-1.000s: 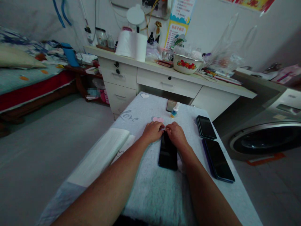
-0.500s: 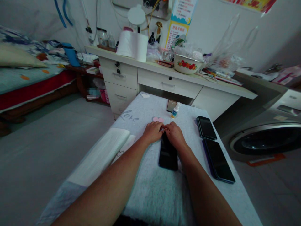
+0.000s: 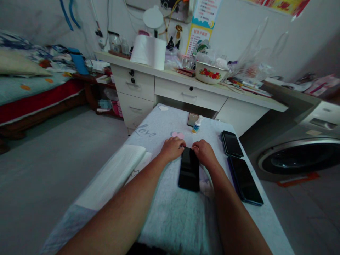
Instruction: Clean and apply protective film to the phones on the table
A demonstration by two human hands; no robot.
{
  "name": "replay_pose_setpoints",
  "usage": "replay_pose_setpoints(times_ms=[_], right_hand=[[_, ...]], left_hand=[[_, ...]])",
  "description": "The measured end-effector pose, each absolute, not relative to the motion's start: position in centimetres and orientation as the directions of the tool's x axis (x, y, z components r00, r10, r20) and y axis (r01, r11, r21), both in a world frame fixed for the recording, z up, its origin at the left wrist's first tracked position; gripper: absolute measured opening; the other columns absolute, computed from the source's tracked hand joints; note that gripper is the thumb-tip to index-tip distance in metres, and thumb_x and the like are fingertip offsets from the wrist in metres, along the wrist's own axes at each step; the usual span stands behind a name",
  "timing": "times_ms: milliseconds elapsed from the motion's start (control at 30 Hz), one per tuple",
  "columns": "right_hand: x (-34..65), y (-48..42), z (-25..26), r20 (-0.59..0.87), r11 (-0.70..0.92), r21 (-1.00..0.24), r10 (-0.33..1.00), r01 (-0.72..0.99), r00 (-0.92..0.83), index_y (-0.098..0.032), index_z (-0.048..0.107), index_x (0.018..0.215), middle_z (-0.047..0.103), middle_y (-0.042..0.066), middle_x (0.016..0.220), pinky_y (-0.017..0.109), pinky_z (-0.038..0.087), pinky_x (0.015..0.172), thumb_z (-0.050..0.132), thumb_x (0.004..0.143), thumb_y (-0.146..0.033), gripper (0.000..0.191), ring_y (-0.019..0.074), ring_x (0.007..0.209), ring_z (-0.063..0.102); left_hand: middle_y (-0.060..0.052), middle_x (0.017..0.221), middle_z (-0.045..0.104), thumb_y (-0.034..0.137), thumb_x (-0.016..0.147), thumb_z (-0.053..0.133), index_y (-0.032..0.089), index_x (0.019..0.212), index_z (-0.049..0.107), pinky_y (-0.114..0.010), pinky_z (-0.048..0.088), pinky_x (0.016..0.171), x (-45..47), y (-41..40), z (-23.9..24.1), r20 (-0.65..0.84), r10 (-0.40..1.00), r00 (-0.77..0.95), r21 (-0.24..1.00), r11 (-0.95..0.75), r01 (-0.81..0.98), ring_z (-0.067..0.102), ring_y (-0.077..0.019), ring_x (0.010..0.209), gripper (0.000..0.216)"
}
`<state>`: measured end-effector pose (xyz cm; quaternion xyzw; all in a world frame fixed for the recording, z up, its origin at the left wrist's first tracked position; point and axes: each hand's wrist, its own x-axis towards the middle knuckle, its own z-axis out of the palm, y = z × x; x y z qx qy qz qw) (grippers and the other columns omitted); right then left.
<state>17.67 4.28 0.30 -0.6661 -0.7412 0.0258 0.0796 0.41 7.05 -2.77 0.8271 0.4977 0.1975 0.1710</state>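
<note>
A black smartphone (image 3: 188, 171) lies face up on the cloth-covered table, its glossy screen reflecting light. At its far left corner, my left hand (image 3: 173, 148) is closed, fingertips gripping the edge. My right hand (image 3: 204, 151) has its fingers curled and pinched at the far right corner of the same phone. Whether anything thin is between the fingertips is too small to tell. Just beyond the hands stands a small spray bottle (image 3: 197, 125) with a white top and a yellow-blue label. Behind the bottle lies another phone-like item (image 3: 192, 119).
On the right of the table lie two stacks of dark phones, one farther (image 3: 232, 143) and one nearer (image 3: 246, 180). A folded white cloth or paper (image 3: 117, 177) covers the left edge. Beyond stand a white desk (image 3: 183, 92) and a washing machine (image 3: 300, 141).
My right hand has moved right, away from my left hand, and the fingertips are now apart. More of the phone's far end shows. The view has shifted slightly.
</note>
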Motion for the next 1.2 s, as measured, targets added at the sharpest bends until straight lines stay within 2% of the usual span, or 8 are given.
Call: replay_pose_setpoints(times_ms=[300,767,1200], right_hand=[[17.9,4.1,0.6,0.075,0.088,-0.144,0.994,0.986,-0.078,-0.017,0.072,0.092,0.062,0.009,0.093,0.025,0.035,0.073,0.049,0.088,-0.02,0.023,0.0164,0.083,0.057],[15.0,4.7,-0.7,0.166,0.209,-0.196,0.97,0.958,-0.178,-0.017,0.069,0.095,0.058,0.007,0.092,0.024,0.037,0.074,0.043,0.093,-0.02,0.026,0.0142,0.079,0.054],[16.9,4.4,0.2,0.089,0.123,-0.13,0.99,0.984,-0.112,-0.016,0.07,0.096,0.061,0.009,0.094,0.024,0.036,0.077,0.046,0.091,-0.021,0.025,0.0153,0.084,0.056]], left_hand=[[-0.004,0.107,0.063,0.027,0.082,0.053,0.025,0.1,0.066,-0.037,0.04,0.092,0.5,7.0,-2.7,0.156,0.893,0.422,0.488,-0.441,0.754,0.054,-0.0217,0.106,0.022],[-0.006,0.11,0.064,0.031,0.084,0.052,0.023,0.102,0.064,-0.038,0.042,0.091,0.6,7.0,-2.6,0.152,0.9,0.409,0.443,-0.432,0.785,0.055,-0.0234,0.106,0.023],[-0.004,0.107,0.064,0.028,0.082,0.054,0.024,0.097,0.066,-0.036,0.041,0.093,0.6,7.1,-2.8,0.17,0.893,0.416,0.466,-0.445,0.765,0.055,-0.0218,0.104,0.02]])
